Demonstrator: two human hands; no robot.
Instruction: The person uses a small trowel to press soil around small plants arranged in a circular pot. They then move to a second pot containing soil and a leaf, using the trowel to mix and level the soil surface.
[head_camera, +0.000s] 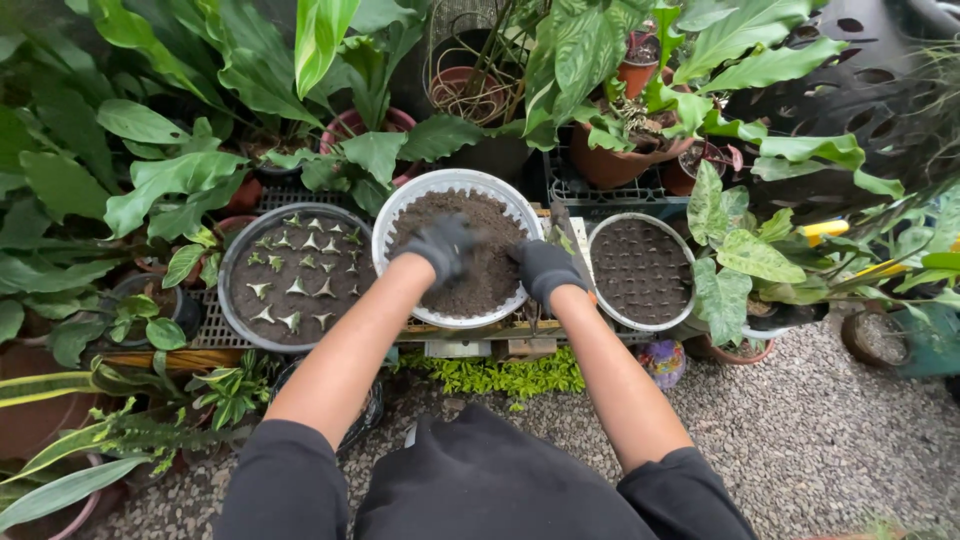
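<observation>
On the left, a dark tray (296, 277) already holds rows of planted cuttings. At centre, the gloved left hand (441, 246) and right hand (545, 268), apart, press soil in the white bowl (457, 247), unplanted. Rightward, a dibbled tray (641, 271) awaits cuttings.

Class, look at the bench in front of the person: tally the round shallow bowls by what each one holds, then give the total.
Bowl of plain loose soil, under the left hand and right hand: 1
Bowl of soil with pale cuttings: 1
Bowl of soil with rows of holes: 1
Total: 3
</observation>
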